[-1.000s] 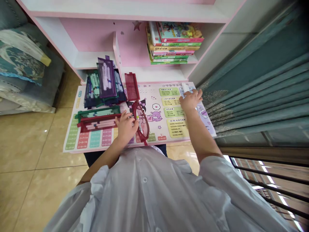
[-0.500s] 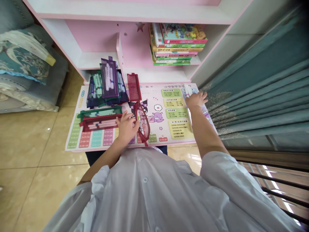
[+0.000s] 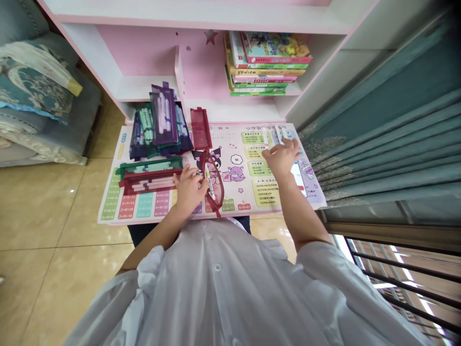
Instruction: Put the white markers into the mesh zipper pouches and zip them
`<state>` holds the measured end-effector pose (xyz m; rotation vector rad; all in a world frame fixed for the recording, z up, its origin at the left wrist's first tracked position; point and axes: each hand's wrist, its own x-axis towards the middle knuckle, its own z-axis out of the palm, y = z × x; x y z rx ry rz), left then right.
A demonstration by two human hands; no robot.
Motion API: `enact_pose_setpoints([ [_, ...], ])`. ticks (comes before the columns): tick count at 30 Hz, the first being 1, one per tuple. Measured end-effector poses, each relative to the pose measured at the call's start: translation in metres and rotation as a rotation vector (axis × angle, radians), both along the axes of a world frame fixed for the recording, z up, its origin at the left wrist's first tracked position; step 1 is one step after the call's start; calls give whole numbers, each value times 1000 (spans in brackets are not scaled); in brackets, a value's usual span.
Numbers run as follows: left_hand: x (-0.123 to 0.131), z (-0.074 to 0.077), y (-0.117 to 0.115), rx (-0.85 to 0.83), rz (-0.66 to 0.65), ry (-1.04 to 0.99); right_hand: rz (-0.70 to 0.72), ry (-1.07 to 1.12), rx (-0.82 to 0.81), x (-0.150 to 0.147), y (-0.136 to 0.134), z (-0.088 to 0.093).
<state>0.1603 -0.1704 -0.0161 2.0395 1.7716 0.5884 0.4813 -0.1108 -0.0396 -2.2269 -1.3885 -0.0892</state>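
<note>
My left hand (image 3: 189, 189) rests at the left edge of an open red mesh pouch (image 3: 218, 185), its fingertips near a white marker (image 3: 210, 183) with a yellow-green band; whether it grips the pouch edge is hard to tell. My right hand (image 3: 281, 156) hovers with spread fingers over the right side of the printed mat. Just beyond it lie a white marker (image 3: 265, 136) and more white markers (image 3: 280, 133). Left of my left hand are a red pouch of pink markers (image 3: 154, 183) and a green pouch (image 3: 151, 167).
Purple and green marker pouches (image 3: 163, 117) are piled at the back left, beside a flat red pouch (image 3: 200, 129). Books (image 3: 266, 67) are stacked on the shelf. A phone (image 3: 299, 179) lies right of my right forearm, near the curtain.
My right hand has moved left and toward me, away from the markers at the back right. A single white marker now shows left of the others. My left hand has stayed in place.
</note>
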Motion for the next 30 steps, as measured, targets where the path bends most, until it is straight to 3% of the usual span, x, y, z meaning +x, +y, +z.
enact_pose_setpoints([
  [7, 0, 1, 0, -14, 13, 26, 418, 193, 169, -83, -81, 30],
  [11, 0, 1, -1, 6, 16, 35, 545, 210, 92, -125, -106, 35],
  [16, -1, 1, -1, 14, 15, 51, 511, 142, -95, -155, -104, 33],
  [25, -2, -2, -2, 18, 7, 65, 561, 69, -344, -175, -92, 31],
  [30, -6, -1, -1, 9, -32, 113, 550, 180, -279, -170, -90, 29],
])
